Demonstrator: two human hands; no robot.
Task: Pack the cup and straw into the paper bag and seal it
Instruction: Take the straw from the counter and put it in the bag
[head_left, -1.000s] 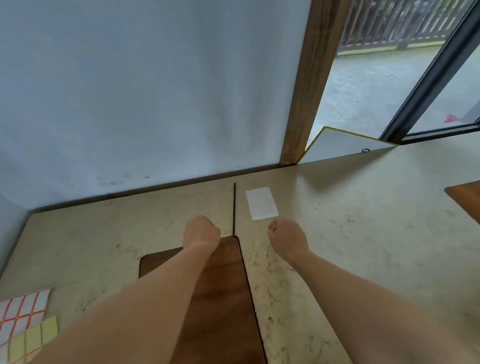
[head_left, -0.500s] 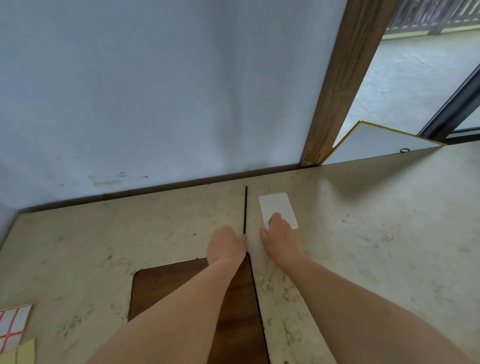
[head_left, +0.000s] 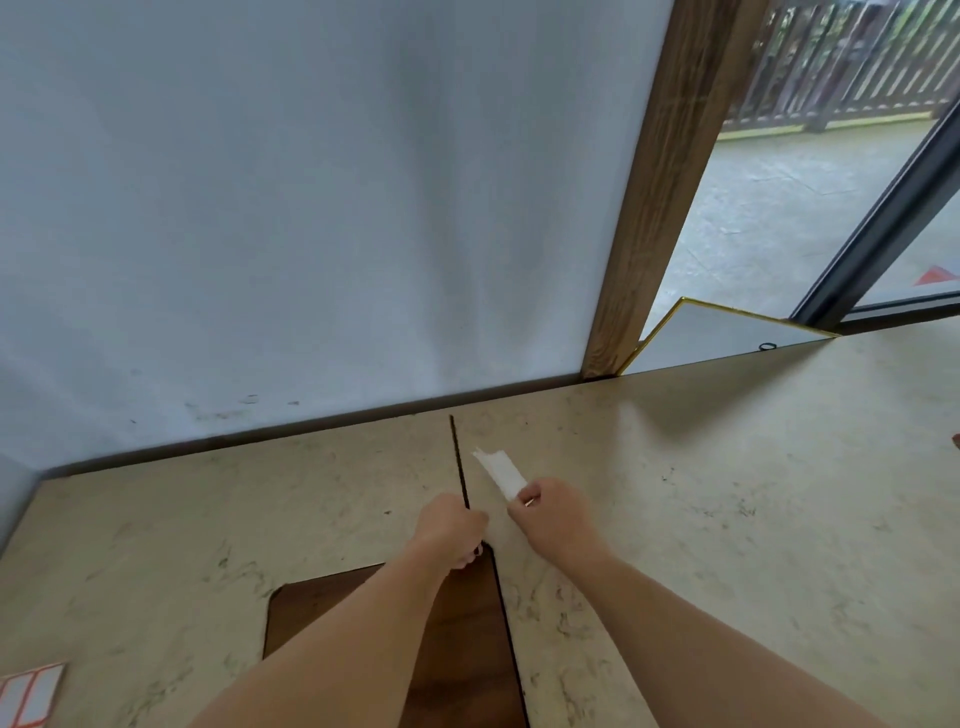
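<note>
A thin black straw (head_left: 458, 457) points away from me toward the wall, and my left hand (head_left: 452, 530) grips its near end. My right hand (head_left: 553, 517) pinches a small white paper (head_left: 500, 474), which is lifted and tilted off the beige table (head_left: 727, 519). The two hands are close together at the table's middle. No cup or paper bag is in view.
A dark wooden board (head_left: 457, 639) lies on the table under my left forearm. A sheet of red-bordered stickers (head_left: 28, 693) sits at the near left edge. A white curtain (head_left: 311, 208) and a wooden post (head_left: 654, 197) stand behind the table. A gold-edged white panel (head_left: 722, 332) lies at the back right.
Both hands reached forward. My left hand has taken hold of the straw's near end. My right hand has picked the white paper up off the table.
</note>
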